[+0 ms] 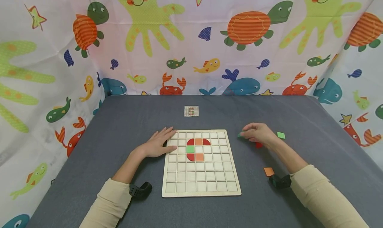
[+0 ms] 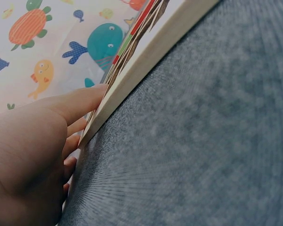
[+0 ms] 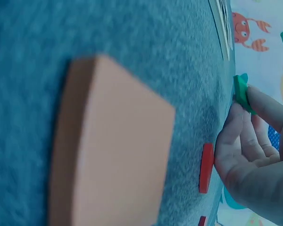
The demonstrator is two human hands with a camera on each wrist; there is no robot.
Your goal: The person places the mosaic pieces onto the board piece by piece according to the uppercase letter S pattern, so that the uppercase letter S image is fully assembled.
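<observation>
A wooden grid board (image 1: 201, 194) lies on the table with several coloured tiles in its upper cells: red rounded ones, orange squares (image 1: 198, 141) and a green square (image 1: 190, 149). My left hand (image 1: 157, 144) rests at the board's upper left edge, fingers extended, the thumb against its side in the left wrist view. To the right of the board, my right hand (image 1: 258, 134) pinches a green tile (image 3: 241, 92) between thumb and fingertips. Beneath that hand is a red tile (image 1: 258, 144). An orange tile (image 3: 118, 146) looms large and blurred in the right wrist view.
Beyond the board lies a small pattern card (image 1: 191, 111) showing a coloured figure on a grid. A light green tile (image 1: 281, 135) is just right of my right wrist. Behind the grey table (image 1: 137, 114) hangs a curtain (image 1: 185, 35) printed with sea animals.
</observation>
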